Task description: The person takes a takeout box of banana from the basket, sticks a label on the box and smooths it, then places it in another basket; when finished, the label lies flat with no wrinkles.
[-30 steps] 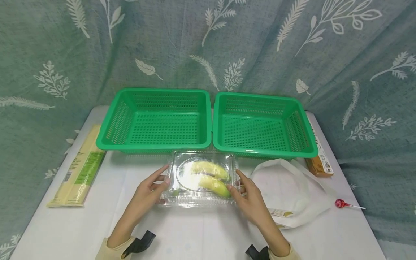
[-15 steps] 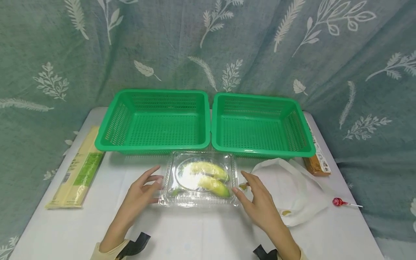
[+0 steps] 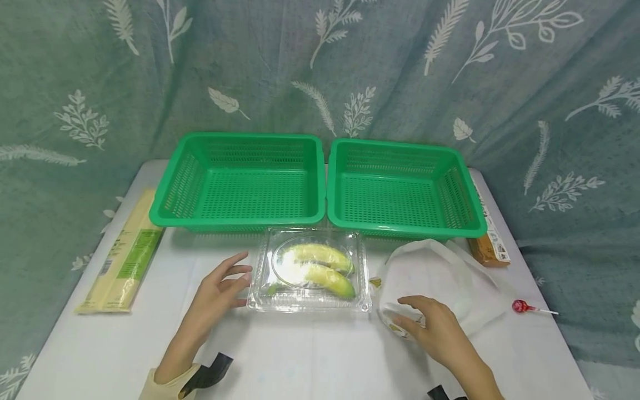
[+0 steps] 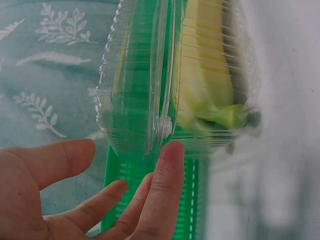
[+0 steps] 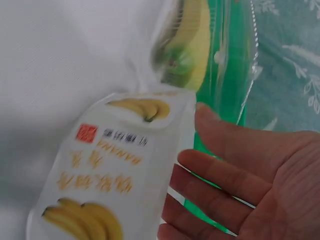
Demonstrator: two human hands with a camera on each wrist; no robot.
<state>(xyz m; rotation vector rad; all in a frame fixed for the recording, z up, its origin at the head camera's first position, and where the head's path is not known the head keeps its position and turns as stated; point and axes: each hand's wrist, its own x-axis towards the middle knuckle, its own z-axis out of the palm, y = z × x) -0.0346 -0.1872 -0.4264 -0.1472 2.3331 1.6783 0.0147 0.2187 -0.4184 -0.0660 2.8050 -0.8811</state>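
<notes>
A clear plastic clamshell box (image 3: 312, 303) lies shut in front of the two baskets, with yellow-green bananas (image 3: 322, 272) inside. Just off its left side is my left hand (image 3: 217, 294), fingers spread; in the left wrist view a fingertip (image 4: 172, 150) comes close to the box's corner. My right hand (image 3: 437, 330) hovers at the near edge of a thin white bag (image 3: 425, 272) right of the box. The right wrist view shows bananas and lettering printed on the bag (image 5: 100, 165), with the thumb and loosely bent fingers beside its edge. I see no grip on it.
Two green plastic baskets (image 3: 250, 222) (image 3: 405, 226) stand side by side at the back. A long yellow-green packet (image 3: 122, 255) lies at the left, a brown box (image 3: 490, 250) at the right behind the bag. A red lollipop (image 3: 520, 306) sits near the right table edge.
Both hands have let go of the clamshell box, which stays in place. The left drew slightly leftward; the right moved right and over the white bag, whose near edge has shifted.
</notes>
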